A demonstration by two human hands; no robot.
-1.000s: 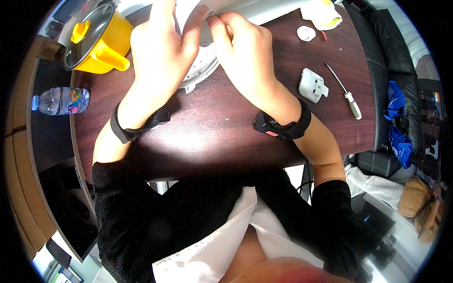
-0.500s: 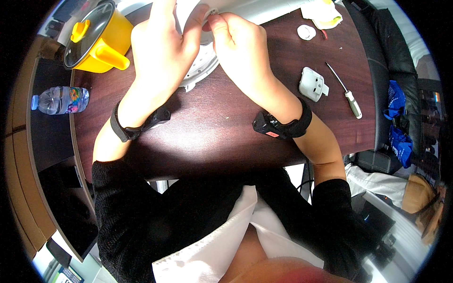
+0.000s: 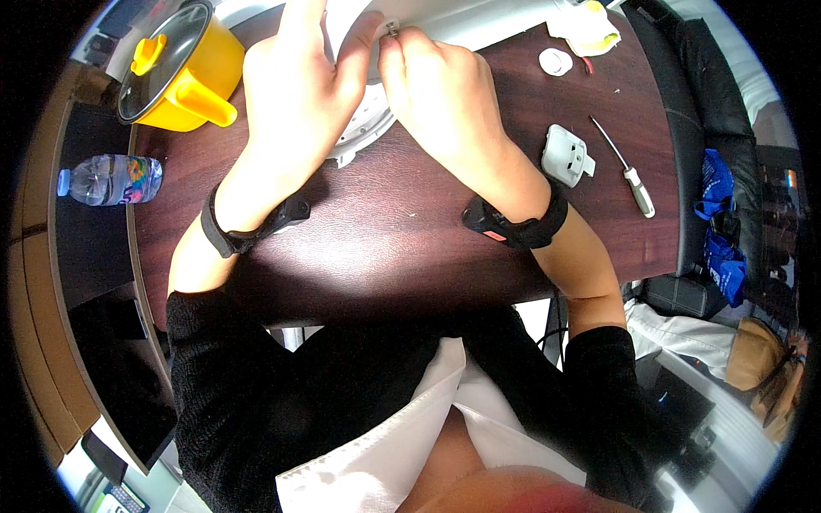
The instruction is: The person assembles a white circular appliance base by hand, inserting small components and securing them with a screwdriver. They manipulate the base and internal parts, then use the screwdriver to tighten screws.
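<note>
At the far side of the table, my left hand (image 3: pixel 299 98) is closed on a white curved plastic part (image 3: pixel 342 21), its thumb along the edge. My right hand (image 3: pixel 445 90) is close beside it, thumb and forefinger pinched together against a small dark metal piece (image 3: pixel 392 28) at that part. The metal piece is too small to name. Below and between the hands shows a white round perforated part (image 3: pixel 366 128) with a rim and a small tab; my left hand hides much of it. Both wrists wear black straps with small devices.
A yellow pot (image 3: pixel 201 77) with a glass lid stands far left, a water bottle (image 3: pixel 111 180) nearer. On the right lie a screwdriver (image 3: pixel 633 175), a pale grey plastic cover (image 3: pixel 565 155), a white round cap (image 3: pixel 555 61) and a white-yellow piece (image 3: pixel 586 30) with a red wire end.
My right hand has turned slightly, its fingers curling more, and the small metal piece shows more plainly beside its fingertips. My left hand has shifted only a little to the right.
</note>
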